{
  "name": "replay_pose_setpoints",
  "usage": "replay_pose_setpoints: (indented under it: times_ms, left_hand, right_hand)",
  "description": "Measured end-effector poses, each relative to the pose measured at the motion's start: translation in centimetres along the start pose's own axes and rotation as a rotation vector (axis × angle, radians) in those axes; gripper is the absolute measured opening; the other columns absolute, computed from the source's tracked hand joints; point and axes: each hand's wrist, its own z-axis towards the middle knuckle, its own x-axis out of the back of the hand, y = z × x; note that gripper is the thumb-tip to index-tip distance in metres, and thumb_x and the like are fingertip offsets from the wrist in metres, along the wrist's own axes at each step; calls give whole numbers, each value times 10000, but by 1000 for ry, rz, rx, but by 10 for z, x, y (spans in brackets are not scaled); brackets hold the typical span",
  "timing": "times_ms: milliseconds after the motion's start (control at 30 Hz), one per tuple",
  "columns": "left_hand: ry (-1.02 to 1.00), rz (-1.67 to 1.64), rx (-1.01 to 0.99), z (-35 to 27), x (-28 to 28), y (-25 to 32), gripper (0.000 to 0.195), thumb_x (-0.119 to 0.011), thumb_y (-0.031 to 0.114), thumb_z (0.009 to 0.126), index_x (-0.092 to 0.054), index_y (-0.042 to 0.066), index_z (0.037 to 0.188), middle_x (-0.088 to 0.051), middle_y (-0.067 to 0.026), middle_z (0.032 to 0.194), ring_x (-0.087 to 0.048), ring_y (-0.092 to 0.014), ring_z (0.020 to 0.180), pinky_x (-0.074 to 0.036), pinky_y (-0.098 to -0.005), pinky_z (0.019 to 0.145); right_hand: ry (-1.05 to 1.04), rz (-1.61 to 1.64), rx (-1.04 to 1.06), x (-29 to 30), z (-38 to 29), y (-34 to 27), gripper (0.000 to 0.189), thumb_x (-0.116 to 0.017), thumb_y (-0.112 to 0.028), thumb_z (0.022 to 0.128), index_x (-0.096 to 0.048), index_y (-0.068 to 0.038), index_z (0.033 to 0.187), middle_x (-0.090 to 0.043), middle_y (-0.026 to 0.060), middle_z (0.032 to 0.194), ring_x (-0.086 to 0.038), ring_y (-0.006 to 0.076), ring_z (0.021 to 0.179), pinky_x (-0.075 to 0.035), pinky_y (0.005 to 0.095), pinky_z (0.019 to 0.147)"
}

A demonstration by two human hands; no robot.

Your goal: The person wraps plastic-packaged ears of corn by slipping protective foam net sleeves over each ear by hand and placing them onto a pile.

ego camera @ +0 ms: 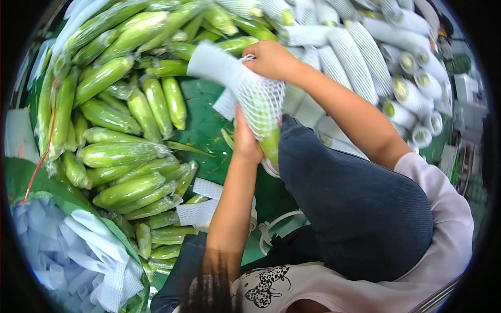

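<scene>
An ear of corn (270,146) in its green husk stands tilted in front of me, just beside my knee. My left hand (248,137) grips it from the left side, low on the ear. Stretched over its upper part is a white foam net sleeve (263,103), whose loose end flops over to the left. With bent fingers my right hand (270,58) pinches the sleeve's edge near the top. The ear's lower end is partly hidden by my knee.
Film-wrapped green corn ears (121,154) are heaped on the left. Net-sleeved ears (348,58) are piled at the upper right. A green sack (117,231) of loose foam sleeves (74,254) stands at lower left. Stray sleeves (197,211) lie on the green floor (203,105).
</scene>
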Motion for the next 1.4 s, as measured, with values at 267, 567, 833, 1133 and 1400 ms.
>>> replay_pose_setpoints:
  times_ms: [267,567,833,1133,1400]
  left_hand:
    - [162,285,92,-56,-4,-55,416,-323,305,958,-466,43,1248,-543,-90,1212,-510,-226,1123,-405,-373,961]
    - [-317,1494,-424,-150,-37,-52,486,-391,364,954,-492,-46,1193,-585,-147,1098,-584,-199,942,-466,-329,814]
    - [-304,1107,-121,-215,-51,-15,483,-436,362,949,-449,-6,1261,-606,-142,1094,-602,-204,986,-477,-306,832]
    - [824,599,-504,-365,184,-29,169,-448,123,903,-578,43,975,-605,-52,799,-554,-110,650,-444,-228,545]
    - [627,743,-545,-387,163,4,190,-441,97,891,-568,26,1013,-596,-53,767,-547,-115,616,-425,-222,511]
  right_hand:
    - [292,1480,-343,-64,-169,28,266,-576,-84,790,-648,15,1026,-660,107,934,-610,154,850,-478,266,781]
    - [896,1208,-177,-96,-313,-36,401,-626,-264,778,-606,1,1078,-572,143,1161,-551,238,1045,-424,324,876]
    - [1104,1506,-464,-137,-370,22,520,-547,-421,831,-502,-32,1173,-547,158,1119,-496,269,1067,-382,382,917]
    - [877,-346,-478,-131,-461,4,770,-680,-304,726,-323,-151,1391,-423,183,1315,-461,368,1124,-385,432,936]
    - [495,-355,-149,-232,-477,-15,728,-640,-131,753,-312,-209,1398,-413,158,1338,-436,339,1173,-371,421,937]
